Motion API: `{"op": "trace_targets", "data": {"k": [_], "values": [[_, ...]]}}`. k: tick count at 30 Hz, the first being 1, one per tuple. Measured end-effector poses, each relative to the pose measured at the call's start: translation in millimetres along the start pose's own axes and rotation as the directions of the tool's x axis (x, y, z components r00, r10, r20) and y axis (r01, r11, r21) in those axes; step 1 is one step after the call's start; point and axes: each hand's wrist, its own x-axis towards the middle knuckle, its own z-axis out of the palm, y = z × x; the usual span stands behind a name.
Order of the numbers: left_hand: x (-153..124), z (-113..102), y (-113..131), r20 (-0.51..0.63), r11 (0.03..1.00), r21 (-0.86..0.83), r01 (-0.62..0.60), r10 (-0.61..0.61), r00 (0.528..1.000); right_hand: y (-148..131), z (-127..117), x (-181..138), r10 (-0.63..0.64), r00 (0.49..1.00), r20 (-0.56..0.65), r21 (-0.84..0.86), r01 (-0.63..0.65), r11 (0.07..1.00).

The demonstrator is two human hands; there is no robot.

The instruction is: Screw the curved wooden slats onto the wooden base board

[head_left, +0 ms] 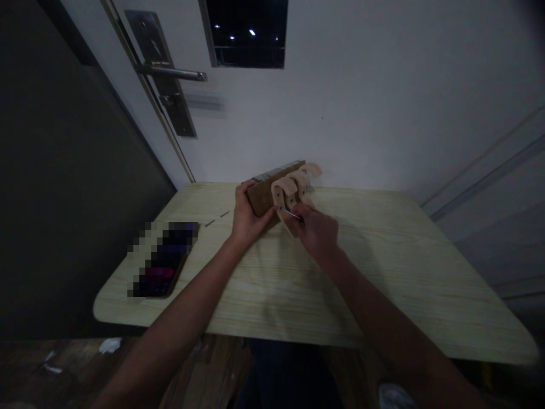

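A brown cardboard box (263, 196) is tilted up on the table, its top edge taped. My left hand (246, 220) is closed around the box's left end, thumb along the front. Against the box's front lies a pale wooden rack with curved hooks (286, 186); small dark holes show in it. In my right hand (320, 230) is a screwdriver (290, 213), its metal shaft pointing left to the lower part of the rack, close to my left thumb. Whether the tip sits in a screw is too small to tell. My right fingers hide most of the handle.
Two screws (210, 223) lie on the light wooden table (272, 295), left of my left hand. Farther left is a phone (164, 267), partly pixelated. Behind the table stands a white door with a metal handle (172, 72) and a dark window (249, 31).
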Motion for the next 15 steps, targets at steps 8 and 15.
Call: {"op": "trace_targets", "data": {"k": [8,15], "values": [[0.4,0.5,0.1,0.0,1.0,0.018,-0.002,0.002,1.0,-1.7,-1.2,-0.1,0.024,0.998,0.056,-0.059,-0.021,0.998],[-0.3,0.5,-0.1,0.002,1.0,0.022,0.005,-0.005,1.0,-6.5,-4.1,1.0,0.056,0.989,0.134,-0.113,-0.041,0.993]]}}
